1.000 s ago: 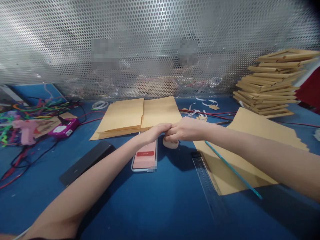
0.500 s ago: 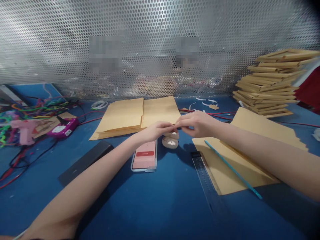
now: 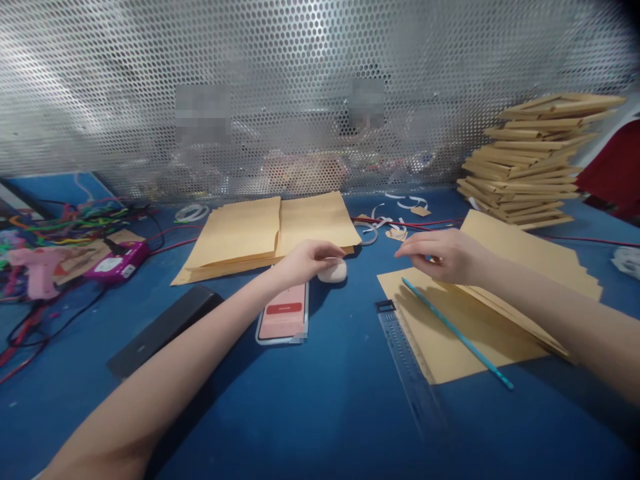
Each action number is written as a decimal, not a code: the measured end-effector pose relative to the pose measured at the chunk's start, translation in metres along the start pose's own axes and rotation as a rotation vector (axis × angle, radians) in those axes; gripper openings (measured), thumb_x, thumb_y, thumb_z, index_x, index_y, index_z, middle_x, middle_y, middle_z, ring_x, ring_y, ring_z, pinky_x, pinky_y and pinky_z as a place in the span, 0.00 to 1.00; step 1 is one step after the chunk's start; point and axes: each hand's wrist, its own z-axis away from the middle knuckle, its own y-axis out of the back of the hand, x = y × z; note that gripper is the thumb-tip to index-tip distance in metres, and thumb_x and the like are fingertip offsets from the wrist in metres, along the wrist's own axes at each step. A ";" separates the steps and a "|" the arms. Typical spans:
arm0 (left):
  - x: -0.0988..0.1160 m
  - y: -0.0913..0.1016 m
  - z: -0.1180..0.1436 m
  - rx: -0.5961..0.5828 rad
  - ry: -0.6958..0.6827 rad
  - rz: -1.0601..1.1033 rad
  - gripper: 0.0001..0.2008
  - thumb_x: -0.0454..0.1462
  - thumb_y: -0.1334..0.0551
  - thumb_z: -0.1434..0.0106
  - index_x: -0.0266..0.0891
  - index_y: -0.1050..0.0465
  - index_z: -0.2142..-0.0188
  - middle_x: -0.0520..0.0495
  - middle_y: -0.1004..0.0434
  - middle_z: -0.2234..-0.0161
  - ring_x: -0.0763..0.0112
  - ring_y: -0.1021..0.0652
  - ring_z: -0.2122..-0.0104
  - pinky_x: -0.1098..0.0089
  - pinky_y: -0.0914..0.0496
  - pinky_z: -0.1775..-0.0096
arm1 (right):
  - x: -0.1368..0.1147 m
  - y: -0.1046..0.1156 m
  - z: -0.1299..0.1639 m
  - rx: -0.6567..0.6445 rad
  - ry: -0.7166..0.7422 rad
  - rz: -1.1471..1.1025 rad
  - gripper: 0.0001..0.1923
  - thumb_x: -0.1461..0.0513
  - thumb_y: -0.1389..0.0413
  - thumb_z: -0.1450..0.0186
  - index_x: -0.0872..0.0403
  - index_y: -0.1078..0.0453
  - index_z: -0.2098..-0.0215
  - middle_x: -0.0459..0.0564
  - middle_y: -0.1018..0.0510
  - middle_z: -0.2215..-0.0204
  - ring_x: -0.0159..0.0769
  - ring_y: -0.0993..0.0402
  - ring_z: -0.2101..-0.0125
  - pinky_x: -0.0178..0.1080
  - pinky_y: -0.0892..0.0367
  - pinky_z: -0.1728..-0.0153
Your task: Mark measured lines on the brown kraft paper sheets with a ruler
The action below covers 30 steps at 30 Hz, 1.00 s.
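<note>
The left hand (image 3: 305, 261) is resting curled fingers on the small white tape roll (image 3: 334, 270) (mid-table, beside the phone (image 3: 283, 315)), nearer it than the right hand (image 3: 440, 253), which is pinching something unclear above the brown paper (image 3: 450, 333).

hands parted | right hand (image 3: 443, 255) moved right | case (image 3: 333, 270) closed

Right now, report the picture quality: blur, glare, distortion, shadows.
Head view: wide-angle bending bows the perforated metal screen and stretches both forearms; glare washes the screen's upper left; two patches on it are pixelated; corners darken; the left hand casts a soft shadow across the phone; the ruler looks smeared.
</note>
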 end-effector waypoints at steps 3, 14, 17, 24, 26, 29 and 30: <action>-0.003 0.002 0.000 0.095 -0.004 -0.109 0.09 0.33 0.44 0.38 0.38 0.25 0.61 0.44 0.22 0.59 0.63 0.24 0.59 0.62 0.31 0.55 | 0.000 0.006 0.020 -0.038 -0.083 0.013 0.15 0.65 0.54 0.36 0.52 0.25 0.63 0.48 0.18 0.66 0.34 0.23 0.69 0.37 0.31 0.69; 0.054 -0.027 0.022 0.101 -0.176 -0.381 0.12 0.34 0.48 0.35 0.37 0.27 0.58 0.42 0.24 0.57 0.60 0.26 0.56 0.59 0.34 0.51 | -0.048 0.023 0.061 -0.415 -0.659 -0.148 0.15 0.49 0.49 0.37 0.52 0.33 0.64 0.49 0.23 0.71 0.38 0.28 0.73 0.38 0.36 0.74; 0.080 -0.063 0.046 -0.074 -0.235 -0.406 0.14 0.37 0.45 0.36 0.38 0.28 0.52 0.41 0.25 0.53 0.57 0.26 0.53 0.58 0.33 0.51 | -0.059 0.019 0.064 -0.442 -0.711 -0.167 0.13 0.51 0.47 0.38 0.51 0.37 0.69 0.47 0.25 0.75 0.36 0.31 0.77 0.37 0.39 0.78; 0.100 -0.107 0.082 -0.436 -0.068 -0.417 0.43 0.56 0.45 0.37 0.33 0.58 0.33 0.37 0.66 0.34 0.50 0.56 0.35 0.50 0.52 0.39 | -0.067 0.009 0.067 -0.465 -0.614 -0.057 0.05 0.67 0.52 0.43 0.51 0.42 0.70 0.49 0.27 0.73 0.38 0.29 0.73 0.38 0.41 0.74; 0.100 -0.111 0.083 -0.449 -0.038 -0.405 0.43 0.56 0.47 0.36 0.32 0.60 0.33 0.38 0.69 0.34 0.51 0.58 0.35 0.50 0.55 0.38 | -0.064 0.007 0.069 -0.464 -0.600 -0.074 0.04 0.67 0.53 0.42 0.51 0.42 0.70 0.49 0.26 0.72 0.39 0.29 0.72 0.38 0.41 0.73; 0.101 -0.114 0.080 -0.427 -0.024 -0.384 0.43 0.57 0.48 0.36 0.34 0.60 0.33 0.39 0.68 0.33 0.52 0.58 0.35 0.51 0.56 0.37 | -0.055 0.005 0.071 -0.424 -0.612 -0.080 0.03 0.65 0.54 0.41 0.51 0.40 0.70 0.48 0.26 0.74 0.39 0.29 0.73 0.38 0.41 0.74; 0.101 -0.115 0.078 -0.423 -0.023 -0.380 0.43 0.57 0.47 0.36 0.34 0.60 0.33 0.39 0.68 0.33 0.52 0.58 0.35 0.51 0.56 0.37 | -0.050 0.005 0.071 -0.404 -0.621 -0.065 0.03 0.65 0.54 0.40 0.51 0.40 0.70 0.48 0.26 0.73 0.39 0.29 0.73 0.38 0.41 0.74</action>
